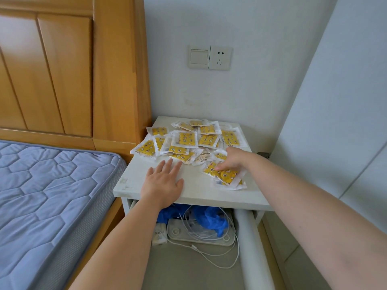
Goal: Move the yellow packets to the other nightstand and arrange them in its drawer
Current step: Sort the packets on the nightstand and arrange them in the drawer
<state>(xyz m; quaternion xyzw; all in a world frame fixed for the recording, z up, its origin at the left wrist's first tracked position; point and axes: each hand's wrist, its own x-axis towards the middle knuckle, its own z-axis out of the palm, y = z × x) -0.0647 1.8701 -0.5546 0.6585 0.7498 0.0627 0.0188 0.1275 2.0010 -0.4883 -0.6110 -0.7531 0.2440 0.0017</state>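
Note:
Several yellow packets [185, 140] with clear edges lie scattered over the back half of a white nightstand [196, 195]. A small stack of yellow packets [227, 177] sits nearer the front right. My right hand [232, 159] rests on that stack, fingers bent down onto the top packet. My left hand [163, 182] lies flat on the bare front left of the top, fingers straight and spread, its fingertips close to the nearest scattered packets.
Below the top, the nightstand's drawer [251, 237] stands pulled out, holding blue plastic [211, 218], white cables [209, 243] and a white device. A wooden headboard [69, 70] and blue mattress [48, 195] are to the left. Wall with socket [219, 57] is behind.

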